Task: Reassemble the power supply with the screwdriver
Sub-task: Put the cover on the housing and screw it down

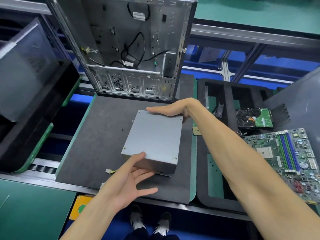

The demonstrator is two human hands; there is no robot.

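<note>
Power supply [153,139], grey metal box, held between two hands over the right half of the dark mat [90,144].

Left hand [131,181] cups the near end, thumb on top, fingers straight; right hand [170,108] lies flat against the far edge, probably steadying it for reassembly. Open case [131,49] stands at the mat's far edge. No screwdriver visible.

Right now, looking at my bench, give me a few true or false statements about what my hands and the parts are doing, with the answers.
1. Both hands touch the power supply. True.
2. The right hand holds a screwdriver. False: it rests on the box's far edge, and no screwdriver shows.
3. The computer case stands open behind the box. True.
4. The motherboard sits inside the case. False: it lies on the right.
5. The left hand touches the near corner. True.
</note>
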